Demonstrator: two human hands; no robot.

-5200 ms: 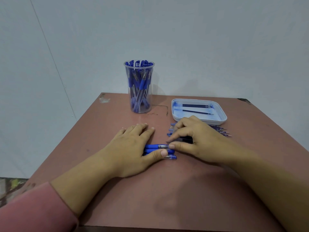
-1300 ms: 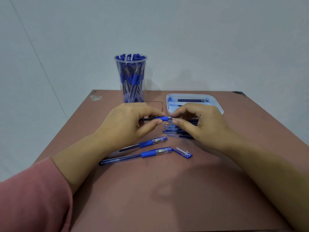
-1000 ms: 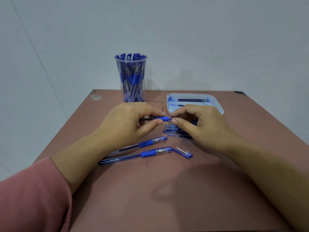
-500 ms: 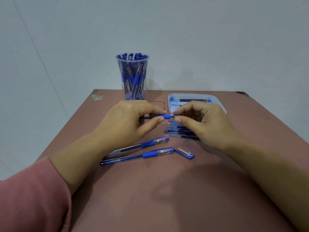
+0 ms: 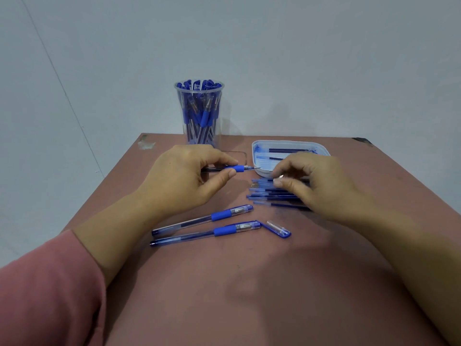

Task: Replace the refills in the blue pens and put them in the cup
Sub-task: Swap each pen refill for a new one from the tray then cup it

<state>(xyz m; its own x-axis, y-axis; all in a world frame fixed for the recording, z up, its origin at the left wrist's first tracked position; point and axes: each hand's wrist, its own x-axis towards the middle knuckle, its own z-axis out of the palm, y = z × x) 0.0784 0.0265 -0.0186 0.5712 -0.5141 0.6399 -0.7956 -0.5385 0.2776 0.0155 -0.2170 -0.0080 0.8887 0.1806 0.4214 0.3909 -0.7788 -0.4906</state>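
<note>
The right hand (image 5: pixel 314 181) is being drawn away from the pen (image 5: pixel 238 168), whose tip it was touching half a second ago, and a clear gap is now being left between them. Towards the left, that pen is being pinched at its blue grip between the thumb and curled fingers of the left hand (image 5: pixel 189 176), and it is being held level above the table (image 5: pixel 224 283) with its bare point aimed right. Behind it, the cup (image 5: pixel 199 113) is being kept upright, already crowded with blue pens, so most of the work is judged done. Nearer, two more pens (image 5: pixel 204 217) are being left lying capped side by side, with a loose cap (image 5: pixel 278 228) just beside the lower one. Further right, a pile of refills (image 5: pixel 272 196) is being partly covered by the right hand, in front of the white tray (image 5: pixel 262 156) holding a few more. That hand's fingers are being curled, thumb near forefinger. Whether anything is being pinched cannot be told. The held pen is judged mid-swap, and the two lying pens are still waiting.
</note>
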